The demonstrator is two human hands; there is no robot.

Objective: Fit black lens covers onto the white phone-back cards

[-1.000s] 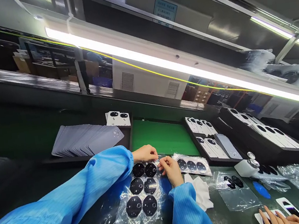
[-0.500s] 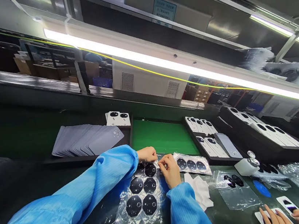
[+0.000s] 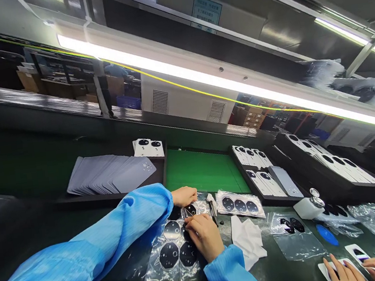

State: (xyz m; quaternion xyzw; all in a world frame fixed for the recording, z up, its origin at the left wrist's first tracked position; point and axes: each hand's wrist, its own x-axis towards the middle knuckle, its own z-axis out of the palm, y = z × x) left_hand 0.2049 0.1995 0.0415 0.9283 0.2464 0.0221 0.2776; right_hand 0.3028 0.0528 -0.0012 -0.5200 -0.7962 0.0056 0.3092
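Beyond your left sleeve (image 3: pixel 99 258), to the left of both hands, lies a fanned stack of gray panels (image 3: pixel 109 174), with white cards (image 3: pixel 148 149) bearing black circles just past its right end. Next comes your left hand (image 3: pixel 185 196), at the far end of the clear plastic sheet (image 3: pixel 175 273) that carries black discs (image 3: pixel 168 256); its fingers are curled down, and whether they grip the film cannot be told. The sheet stretches from that hand back toward you, long axis running away from you and leaning rightward at the far end, the discs in two columns.

Your right hand (image 3: pixel 206 235) reaches over the right column from its right side, fingers bent together; what they pinch, if anything, is hidden. This hand looks nearer to the middle of the sheet, your left to its far edge.

Beyond both hands is a green mat (image 3: pixel 201 171). Right of your left hand stands a slim white-and-dark item (image 3: pixel 211 202), then a packet of three discs (image 3: pixel 240 206). Just right of your right hand is a crumpled white cloth (image 3: pixel 248 241); farther right, a white bottle (image 3: pixel 307 210) and another person's hand (image 3: pixel 343 273).
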